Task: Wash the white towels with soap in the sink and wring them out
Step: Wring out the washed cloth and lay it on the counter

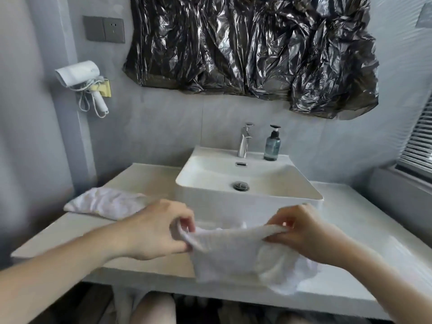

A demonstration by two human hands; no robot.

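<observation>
A white towel (233,253) hangs stretched between my two hands in front of the sink (275,183). My left hand (159,230) pinches its left top corner and my right hand (306,232) pinches the right top corner. Its lower part drapes over the counter's front edge. A second white towel (105,203) lies crumpled on the counter to the left of the sink. The basin looks dry, with its drain (240,185) in the middle. A dark soap pump bottle (272,145) stands on the sink's back rim, right of the chrome tap (244,142).
The pale counter (364,230) runs wide on both sides of the sink. A white hair dryer (81,76) hangs on the left wall below a grey socket plate (104,29). Black plastic sheeting (252,47) covers the wall above. Window blinds (418,141) are at the right.
</observation>
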